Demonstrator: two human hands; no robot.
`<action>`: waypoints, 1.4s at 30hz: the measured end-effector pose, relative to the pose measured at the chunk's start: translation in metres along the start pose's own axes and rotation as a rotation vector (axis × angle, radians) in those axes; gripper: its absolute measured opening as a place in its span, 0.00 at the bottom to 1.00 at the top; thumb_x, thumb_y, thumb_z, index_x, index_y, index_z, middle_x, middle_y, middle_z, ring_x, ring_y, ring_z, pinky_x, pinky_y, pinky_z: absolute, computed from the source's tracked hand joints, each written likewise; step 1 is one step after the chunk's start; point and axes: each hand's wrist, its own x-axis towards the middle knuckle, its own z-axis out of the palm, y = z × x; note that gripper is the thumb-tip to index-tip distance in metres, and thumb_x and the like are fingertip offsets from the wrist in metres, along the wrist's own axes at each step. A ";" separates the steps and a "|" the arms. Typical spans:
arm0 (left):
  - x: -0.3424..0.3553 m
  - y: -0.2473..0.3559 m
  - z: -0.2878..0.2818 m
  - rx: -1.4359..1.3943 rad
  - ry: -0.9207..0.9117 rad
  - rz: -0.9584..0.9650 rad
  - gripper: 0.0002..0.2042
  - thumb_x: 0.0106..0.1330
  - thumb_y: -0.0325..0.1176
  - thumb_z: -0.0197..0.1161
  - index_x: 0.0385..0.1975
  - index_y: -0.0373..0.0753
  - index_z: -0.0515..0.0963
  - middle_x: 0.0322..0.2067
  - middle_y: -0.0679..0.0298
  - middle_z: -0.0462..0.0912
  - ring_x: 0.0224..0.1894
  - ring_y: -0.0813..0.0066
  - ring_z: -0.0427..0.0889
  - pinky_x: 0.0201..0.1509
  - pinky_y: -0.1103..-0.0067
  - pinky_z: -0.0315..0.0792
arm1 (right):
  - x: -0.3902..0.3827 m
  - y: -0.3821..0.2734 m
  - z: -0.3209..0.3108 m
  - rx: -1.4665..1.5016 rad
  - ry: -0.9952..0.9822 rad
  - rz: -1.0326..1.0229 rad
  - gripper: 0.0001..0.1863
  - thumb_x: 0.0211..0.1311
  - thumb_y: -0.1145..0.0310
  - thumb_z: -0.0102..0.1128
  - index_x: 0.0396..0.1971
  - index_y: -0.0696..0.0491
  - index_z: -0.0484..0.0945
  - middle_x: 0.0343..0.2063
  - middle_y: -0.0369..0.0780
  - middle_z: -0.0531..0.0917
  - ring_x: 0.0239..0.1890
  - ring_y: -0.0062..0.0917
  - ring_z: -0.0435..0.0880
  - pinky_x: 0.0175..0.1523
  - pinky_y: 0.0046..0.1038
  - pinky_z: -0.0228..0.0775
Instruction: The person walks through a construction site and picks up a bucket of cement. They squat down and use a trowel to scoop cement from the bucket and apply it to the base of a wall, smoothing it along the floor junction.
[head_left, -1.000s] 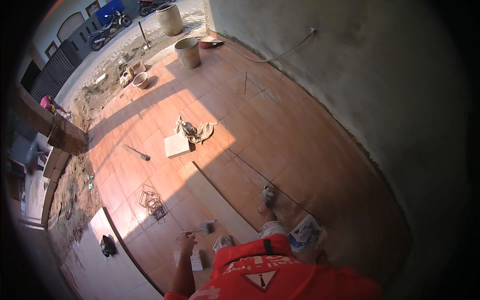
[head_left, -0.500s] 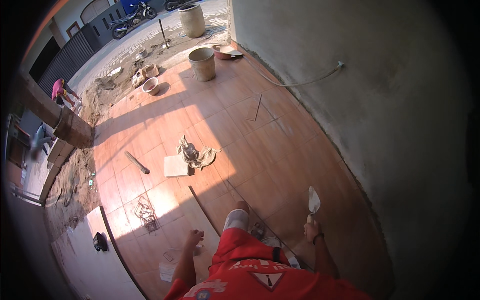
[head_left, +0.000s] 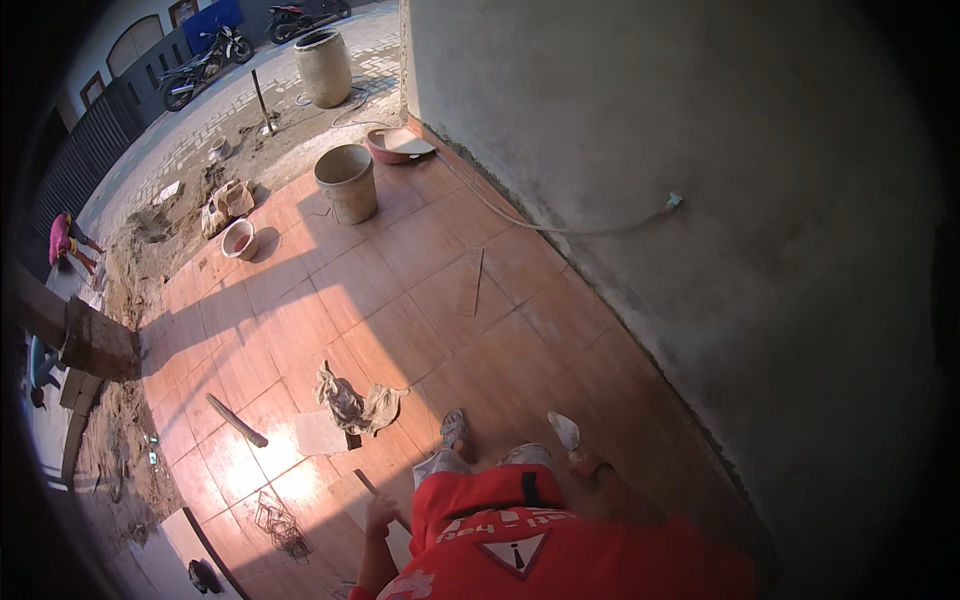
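My right hand (head_left: 588,467) is closed around the handle of a pointing trowel (head_left: 564,430). Its pale, leaf-shaped blade points away from me, above the tiled floor. A dark band circles that wrist. My left hand (head_left: 381,512) hangs low beside my leg with loosely bent fingers and nothing visible in it. From this angle it overlaps a long thin strip (head_left: 365,481) lying on the tiles. Ahead of the left hand, a crumpled tan cloth or sack (head_left: 350,407) lies against a pale flat tile (head_left: 318,434).
A bucket (head_left: 346,185), a reddish basin (head_left: 392,144) and a small bowl (head_left: 240,240) stand farther off. A wooden stick (head_left: 237,420) and bent wire pieces (head_left: 282,525) lie left. A hose (head_left: 570,231) runs to the right-hand wall (head_left: 700,300). Another person (head_left: 66,240) bends at far left.
I have stepped forward, so the bucket and basin look closer and a sandalled foot now shows ahead. The trowel stays in my right hand. My left hand has come nearer the floor strip in view.
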 end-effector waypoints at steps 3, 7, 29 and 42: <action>0.063 0.133 -0.046 -0.577 0.254 -0.147 0.19 0.67 0.35 0.49 0.55 0.32 0.69 0.37 0.53 0.82 0.28 0.65 0.82 0.27 0.76 0.74 | 0.014 -0.043 -0.055 0.365 0.037 0.223 0.18 0.54 0.56 0.61 0.40 0.53 0.77 0.29 0.41 0.80 0.33 0.31 0.79 0.30 0.37 0.71; 0.116 0.242 -0.103 -0.640 0.429 0.081 0.14 0.70 0.31 0.48 0.50 0.29 0.71 0.31 0.59 0.80 0.25 0.77 0.80 0.22 0.84 0.68 | 0.045 -0.109 -0.124 0.604 0.102 0.294 0.15 0.58 0.55 0.58 0.36 0.51 0.77 0.24 0.39 0.77 0.25 0.31 0.75 0.25 0.38 0.66; 0.282 0.178 -0.056 -0.979 0.578 -0.796 0.13 0.63 0.40 0.58 0.28 0.36 0.81 0.26 0.64 0.84 0.25 0.71 0.83 0.29 0.75 0.77 | 0.389 -0.659 -0.477 0.228 -0.009 -0.114 0.09 0.56 0.65 0.54 0.31 0.55 0.71 0.19 0.41 0.74 0.17 0.32 0.75 0.17 0.38 0.67; 0.428 0.211 -0.407 -1.077 1.048 -0.521 0.13 0.64 0.36 0.57 0.40 0.32 0.79 0.32 0.57 0.81 0.30 0.71 0.81 0.30 0.77 0.78 | 0.417 -0.946 -0.409 0.040 -0.106 -0.319 0.08 0.52 0.71 0.55 0.31 0.56 0.68 0.17 0.40 0.73 0.13 0.30 0.75 0.15 0.34 0.68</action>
